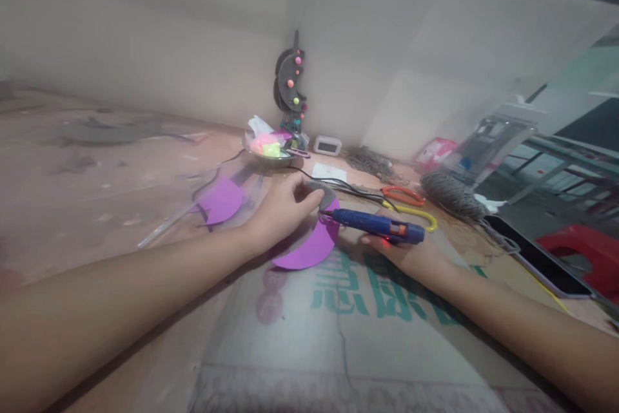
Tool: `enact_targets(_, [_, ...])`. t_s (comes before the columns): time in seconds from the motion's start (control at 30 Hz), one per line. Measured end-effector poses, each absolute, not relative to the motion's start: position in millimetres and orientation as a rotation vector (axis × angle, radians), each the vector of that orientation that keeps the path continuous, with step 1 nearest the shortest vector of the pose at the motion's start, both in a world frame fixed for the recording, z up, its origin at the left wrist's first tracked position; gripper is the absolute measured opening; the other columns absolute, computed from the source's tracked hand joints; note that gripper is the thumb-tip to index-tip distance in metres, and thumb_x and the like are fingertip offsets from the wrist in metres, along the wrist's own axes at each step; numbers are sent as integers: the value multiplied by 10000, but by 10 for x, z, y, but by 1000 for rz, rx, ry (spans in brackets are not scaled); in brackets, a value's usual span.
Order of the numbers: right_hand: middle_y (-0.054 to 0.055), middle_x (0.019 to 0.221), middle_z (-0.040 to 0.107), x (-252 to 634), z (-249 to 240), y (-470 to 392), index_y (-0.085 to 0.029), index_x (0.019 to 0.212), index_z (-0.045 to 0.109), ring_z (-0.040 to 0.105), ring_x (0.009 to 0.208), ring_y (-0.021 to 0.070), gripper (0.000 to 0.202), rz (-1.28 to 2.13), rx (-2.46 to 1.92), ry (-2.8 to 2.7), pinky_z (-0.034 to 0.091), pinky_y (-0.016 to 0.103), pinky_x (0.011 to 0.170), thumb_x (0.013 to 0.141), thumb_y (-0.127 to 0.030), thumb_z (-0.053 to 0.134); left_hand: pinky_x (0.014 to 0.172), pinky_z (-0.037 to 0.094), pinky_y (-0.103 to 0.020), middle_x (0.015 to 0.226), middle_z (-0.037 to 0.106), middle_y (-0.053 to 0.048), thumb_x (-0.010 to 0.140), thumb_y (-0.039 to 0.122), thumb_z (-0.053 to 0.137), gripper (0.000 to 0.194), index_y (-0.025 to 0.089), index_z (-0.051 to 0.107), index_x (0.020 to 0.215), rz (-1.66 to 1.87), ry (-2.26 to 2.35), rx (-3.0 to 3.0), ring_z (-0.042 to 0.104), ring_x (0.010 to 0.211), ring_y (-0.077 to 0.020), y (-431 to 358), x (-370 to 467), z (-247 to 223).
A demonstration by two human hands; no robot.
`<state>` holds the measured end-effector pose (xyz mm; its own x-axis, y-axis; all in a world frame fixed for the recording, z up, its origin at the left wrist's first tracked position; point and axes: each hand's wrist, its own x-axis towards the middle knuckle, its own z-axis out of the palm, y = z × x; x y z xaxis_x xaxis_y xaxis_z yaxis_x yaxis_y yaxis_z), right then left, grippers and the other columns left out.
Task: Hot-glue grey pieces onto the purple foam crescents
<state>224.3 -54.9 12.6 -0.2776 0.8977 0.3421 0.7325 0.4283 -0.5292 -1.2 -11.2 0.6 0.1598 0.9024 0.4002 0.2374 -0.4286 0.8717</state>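
My right hand (403, 255) is wrapped round a dark blue hot glue gun (367, 223), and a small red light glows near its grip. Its nozzle points left and meets the upper part of a purple crescent (309, 249). At the crescent's top end, my left hand (285, 203) pinches a dark grey piece (323, 194) that looks like felt, between thumb and fingers. How far the grey piece runs under the hand is hidden. Left of my left hand lies another purple cutout (222, 199) with a clear stick (167, 226) beside it.
A printed cardboard sheet (290, 348) lies under the work. Behind are a bowl (271, 156) of bright bits, a grey crescent ornament with pompoms (289, 84), a small white clock (327, 145), and orange-handled scissors (402, 195). Grey yarn (452, 195) and a phone (536, 255) lie at right.
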Motion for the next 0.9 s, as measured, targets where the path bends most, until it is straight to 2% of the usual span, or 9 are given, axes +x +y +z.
enact_targets(0.9, [-38,547,551,2264,134,-553,-235,642,513,530,504,151,219,170,-1454,-2059,422,256,473,749,-394,618,635,428,-251,750,648,-2,816,363,566,199,170,560,764,1242,1089,1759,576,665,-138,-42,-28,-32])
